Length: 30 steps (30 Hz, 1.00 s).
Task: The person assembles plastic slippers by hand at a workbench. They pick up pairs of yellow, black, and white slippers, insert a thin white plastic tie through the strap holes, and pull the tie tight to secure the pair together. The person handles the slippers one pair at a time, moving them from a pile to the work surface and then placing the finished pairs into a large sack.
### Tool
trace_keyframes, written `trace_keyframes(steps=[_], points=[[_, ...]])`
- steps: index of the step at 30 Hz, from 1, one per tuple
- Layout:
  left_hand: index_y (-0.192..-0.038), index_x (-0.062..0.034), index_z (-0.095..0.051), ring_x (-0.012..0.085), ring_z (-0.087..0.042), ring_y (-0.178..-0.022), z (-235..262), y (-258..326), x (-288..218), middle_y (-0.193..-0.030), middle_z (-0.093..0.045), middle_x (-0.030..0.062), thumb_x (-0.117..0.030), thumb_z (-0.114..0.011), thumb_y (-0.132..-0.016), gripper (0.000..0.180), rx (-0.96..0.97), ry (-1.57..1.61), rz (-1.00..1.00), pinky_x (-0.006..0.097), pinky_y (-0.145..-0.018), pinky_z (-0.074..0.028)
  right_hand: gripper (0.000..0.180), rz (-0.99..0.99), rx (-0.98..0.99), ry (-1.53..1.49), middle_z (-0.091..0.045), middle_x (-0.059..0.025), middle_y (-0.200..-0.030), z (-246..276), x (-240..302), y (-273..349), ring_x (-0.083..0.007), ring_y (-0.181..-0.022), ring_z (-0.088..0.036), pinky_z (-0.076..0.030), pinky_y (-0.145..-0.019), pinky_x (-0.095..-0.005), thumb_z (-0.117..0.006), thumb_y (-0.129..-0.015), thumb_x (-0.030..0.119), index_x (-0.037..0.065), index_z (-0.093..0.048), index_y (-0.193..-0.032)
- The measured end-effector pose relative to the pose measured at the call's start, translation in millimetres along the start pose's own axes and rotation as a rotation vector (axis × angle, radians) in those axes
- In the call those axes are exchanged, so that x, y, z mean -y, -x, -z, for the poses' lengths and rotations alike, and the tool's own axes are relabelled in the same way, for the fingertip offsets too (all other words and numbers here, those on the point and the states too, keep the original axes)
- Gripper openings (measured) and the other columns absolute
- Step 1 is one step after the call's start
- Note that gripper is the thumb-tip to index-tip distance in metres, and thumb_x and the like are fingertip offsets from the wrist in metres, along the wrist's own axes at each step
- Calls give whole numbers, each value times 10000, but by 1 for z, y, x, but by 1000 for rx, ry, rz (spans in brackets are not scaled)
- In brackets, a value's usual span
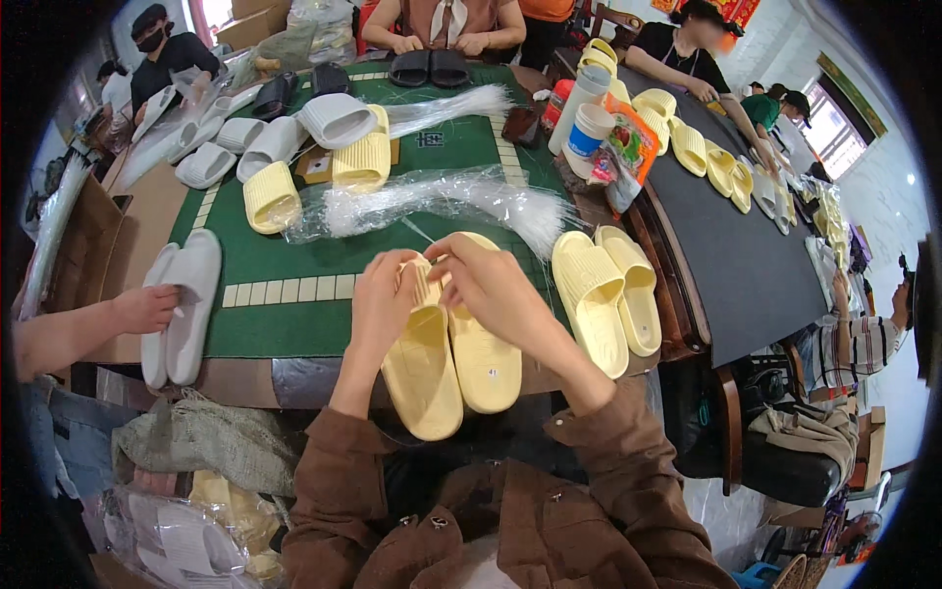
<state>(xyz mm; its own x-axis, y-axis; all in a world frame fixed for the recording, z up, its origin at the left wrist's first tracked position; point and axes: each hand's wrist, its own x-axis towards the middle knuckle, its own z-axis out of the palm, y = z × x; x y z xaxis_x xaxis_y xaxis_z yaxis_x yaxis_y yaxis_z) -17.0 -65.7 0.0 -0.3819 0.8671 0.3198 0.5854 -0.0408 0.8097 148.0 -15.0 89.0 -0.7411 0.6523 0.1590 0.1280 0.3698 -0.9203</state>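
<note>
Pale-yellow ribbed foam-like slippers (422, 378), near edge of green tabletop (265, 339): presumably light, springy, strap-held; left hand (381, 294), right hand (491, 280) bent, grip unclear.

Middle yellow slippers (422, 378) looked matt, foam-like plastic; strand bundle (542, 220) was glossy translucent plastic; sleeve (306, 218) was crinkled, shiny clear film; counter (275, 332) wore matt green cloth; sack (201, 442) was rough woven cloth; brown jacket (500, 530) was matt cloth; chair arm (729, 422) looked smooth, polished wood
</note>
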Motion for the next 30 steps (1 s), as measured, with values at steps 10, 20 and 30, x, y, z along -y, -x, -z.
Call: trace_keyframes(steps=[10, 20, 30], points=[[-950, -25, -684, 398, -611, -967, -31, -51, 4, -1046, -628, 194, -160, -603, -842, 192, 280, -379, 179, 473, -818, -499, 185, 58, -390, 284, -643, -184, -918, -33, -88, -43, -345, -712, -640, -510, -681, -440, -464, -882, 32, 12, -622, -975], [-895, 21, -626, 144, -591, -661, -26, -43, 9, -735, -632, 99, -55, -591, -890, 84, -133, 141, 34, 297, -643, -468, 253, -155, -336, -71, -664, -98, -912, -5, -85, -55, -185, -886, -615, -467, -797, -307, -575, -887, 163, -3, -638, -1066], [-894, -12, -628, 298, -584, -768, -31, -37, 9, -803, -609, 125, -47, -554, -888, 82, -175, -162, -85, 400, -710, -459, 212, 268, -468, 376, -668, -146, -935, -6, -107, -72, -318, -883, -640, -496, -798, -391, -629, -846, 171, 31, -643, -1004]])
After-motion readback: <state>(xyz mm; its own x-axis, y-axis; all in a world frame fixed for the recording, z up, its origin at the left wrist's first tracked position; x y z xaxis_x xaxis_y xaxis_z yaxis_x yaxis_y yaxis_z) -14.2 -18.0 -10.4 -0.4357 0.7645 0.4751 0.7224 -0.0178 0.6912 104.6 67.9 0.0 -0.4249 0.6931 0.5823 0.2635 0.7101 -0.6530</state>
